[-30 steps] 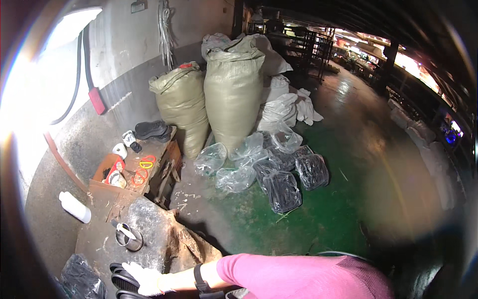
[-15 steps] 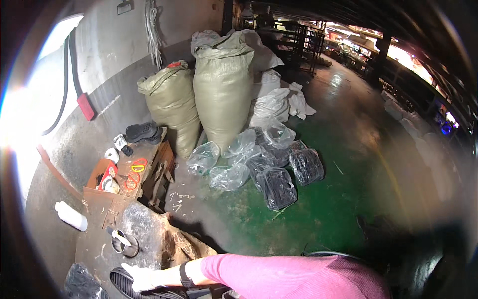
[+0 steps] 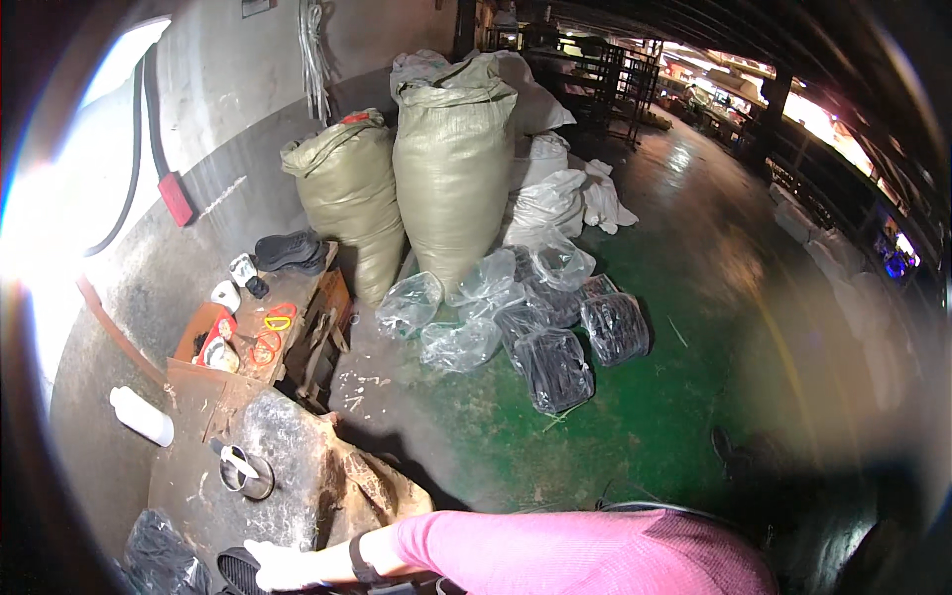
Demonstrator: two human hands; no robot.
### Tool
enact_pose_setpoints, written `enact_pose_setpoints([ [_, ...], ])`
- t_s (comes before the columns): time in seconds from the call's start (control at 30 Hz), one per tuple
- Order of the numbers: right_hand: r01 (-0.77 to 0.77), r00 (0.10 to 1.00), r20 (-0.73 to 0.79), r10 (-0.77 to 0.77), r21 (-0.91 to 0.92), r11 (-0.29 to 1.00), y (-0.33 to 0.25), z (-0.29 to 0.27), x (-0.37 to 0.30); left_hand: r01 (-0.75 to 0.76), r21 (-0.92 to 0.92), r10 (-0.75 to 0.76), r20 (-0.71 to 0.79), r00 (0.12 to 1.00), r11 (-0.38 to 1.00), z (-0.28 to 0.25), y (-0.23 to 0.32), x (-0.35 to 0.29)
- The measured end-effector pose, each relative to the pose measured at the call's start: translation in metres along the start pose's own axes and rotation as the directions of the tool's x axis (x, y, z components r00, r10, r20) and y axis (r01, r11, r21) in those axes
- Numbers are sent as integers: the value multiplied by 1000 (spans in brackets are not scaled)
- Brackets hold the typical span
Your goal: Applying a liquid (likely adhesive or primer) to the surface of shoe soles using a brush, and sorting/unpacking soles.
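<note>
At the lower left edge, my right hand [image 3: 280, 566] grips a black ribbed piece that looks like a shoe sole [image 3: 238, 570]. The hand shows very white, from a glove or strong light, and a dark band circles the wrist below a pink sleeve [image 3: 555, 548]. Most of the sole is cut off by the frame or covered by the hand. Just beyond it, a metal cup [image 3: 260, 480] with a pale flat-handled tool [image 3: 236, 460] in it stands on the stained worktable [image 3: 283, 426]. My left hand is out of sight.
A white bottle [image 3: 142, 416] lies left of the worktable. Orange-handled scissors [image 3: 266, 347] and black soles [image 3: 288, 250] rest on a side bench. Clear bags of black items [image 3: 555, 369] cover part of the green floor, before tall full sacks [image 3: 451, 169]. A black plastic bag [image 3: 164, 555] sits lower left.
The view has shifted slightly, so the scene sits a little differently. My right hand and the sole are lower in the picture, with less of the sole showing.
</note>
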State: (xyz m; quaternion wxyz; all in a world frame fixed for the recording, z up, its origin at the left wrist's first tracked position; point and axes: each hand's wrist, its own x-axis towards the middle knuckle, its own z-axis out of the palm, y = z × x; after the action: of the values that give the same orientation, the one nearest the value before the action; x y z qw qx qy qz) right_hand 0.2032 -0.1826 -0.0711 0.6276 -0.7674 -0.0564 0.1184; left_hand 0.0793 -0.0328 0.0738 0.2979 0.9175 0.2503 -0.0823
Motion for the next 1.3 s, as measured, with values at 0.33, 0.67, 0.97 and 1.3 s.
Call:
enact_pose_setpoints([
  [0.33,443,877,-13,-480,-361,821,-46,-26,-36,-421,192,458,-497,737,887,33,-137,108],
  [0.67,472,772,-21,-635,-650,595,-63,-184,-41,-574,132,579,-356,734,808,58,-139,39],
  [0.97,703,606,495,-623,-700,127,-82,-230,83,-495,332,585,-595,551,803,50,-109,42],
  [1.3,790,378,854,-357,-499,-356,-98,-219,126,-556,685,847,-176,501,471,29,-74,92],
])
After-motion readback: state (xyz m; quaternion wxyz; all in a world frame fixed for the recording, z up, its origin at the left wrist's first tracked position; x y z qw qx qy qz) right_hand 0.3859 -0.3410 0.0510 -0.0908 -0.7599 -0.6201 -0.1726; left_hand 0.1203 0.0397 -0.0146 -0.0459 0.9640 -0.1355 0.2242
